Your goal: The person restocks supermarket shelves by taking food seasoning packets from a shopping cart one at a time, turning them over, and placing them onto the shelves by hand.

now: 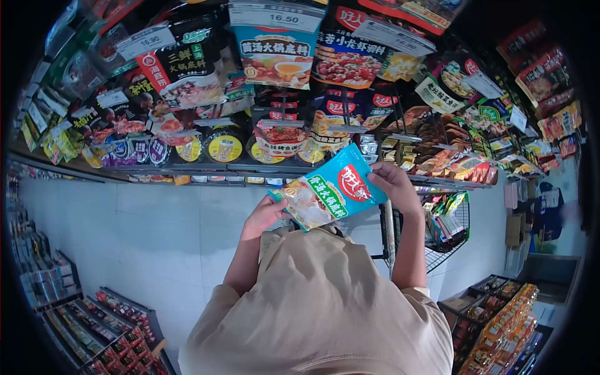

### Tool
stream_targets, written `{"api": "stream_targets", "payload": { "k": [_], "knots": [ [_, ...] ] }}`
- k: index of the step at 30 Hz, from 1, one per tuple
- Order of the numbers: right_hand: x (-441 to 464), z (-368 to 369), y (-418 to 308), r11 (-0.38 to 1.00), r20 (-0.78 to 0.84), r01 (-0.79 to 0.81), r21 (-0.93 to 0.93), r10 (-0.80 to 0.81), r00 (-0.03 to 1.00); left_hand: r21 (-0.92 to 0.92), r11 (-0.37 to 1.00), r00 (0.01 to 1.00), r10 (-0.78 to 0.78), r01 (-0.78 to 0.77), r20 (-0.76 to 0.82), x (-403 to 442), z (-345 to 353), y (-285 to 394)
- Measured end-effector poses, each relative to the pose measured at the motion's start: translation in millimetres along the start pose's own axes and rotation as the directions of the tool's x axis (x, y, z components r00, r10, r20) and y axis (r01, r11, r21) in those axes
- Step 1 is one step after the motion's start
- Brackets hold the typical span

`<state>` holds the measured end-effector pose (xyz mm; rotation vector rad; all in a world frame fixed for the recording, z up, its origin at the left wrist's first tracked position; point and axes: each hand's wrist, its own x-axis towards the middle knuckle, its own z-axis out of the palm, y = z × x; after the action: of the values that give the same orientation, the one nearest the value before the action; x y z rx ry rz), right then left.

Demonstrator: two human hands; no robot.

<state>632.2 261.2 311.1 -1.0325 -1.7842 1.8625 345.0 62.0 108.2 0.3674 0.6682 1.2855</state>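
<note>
A teal seasoning packet (pixel 330 189) with a red logo and a food picture is held tilted in front of my body. My left hand (pixel 267 215) pinches its lower left corner. At its upper right edge, my right hand (pixel 395 186) grips the packet between thumb and fingers. The packet's printed front faces up. Just beyond it is the shelf edge, where a similar teal packet (pixel 276 56) hangs behind a 16.50 price tag (pixel 282 19).
Hanging packets and round yellow-lidded tubs (pixel 225 149) fill the shelf ahead. A wire cart (pixel 447 240) with packets stands to the right. Display racks stand at lower left (pixel 103 331) and lower right (pixel 494 325). Pale floor tiles (pixel 156 231) show between them.
</note>
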Motion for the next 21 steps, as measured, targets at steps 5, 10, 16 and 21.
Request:
{"api": "stream_targets", "payload": {
  "k": [5, 10, 16, 21],
  "knots": [
    [17, 23, 24, 1.000, -0.046, -0.014, 0.028, 0.015, 0.999, -0.034, 0.999, 0.999, 0.008, -0.009, -0.044, -16, 1, 3],
    [34, 49, 36, 0.997, -0.091, 0.005, 0.078, 0.002, 0.996, -0.057, 0.998, 0.998, 0.014, -0.018, -0.067, -21, -17, 2],
    [53, 91, 40, 0.988, -0.032, -0.013, 0.156, 0.018, 0.999, -0.078, 0.997, 0.979, 0.010, -0.027, -0.202, -43, -36, 8],
    [70, 123, 51, 0.983, -0.029, -0.017, 0.184, 0.022, 0.999, -0.068, 0.996, 0.933, 0.033, -0.061, -0.360, -72, -36, 23]
  ]
}}
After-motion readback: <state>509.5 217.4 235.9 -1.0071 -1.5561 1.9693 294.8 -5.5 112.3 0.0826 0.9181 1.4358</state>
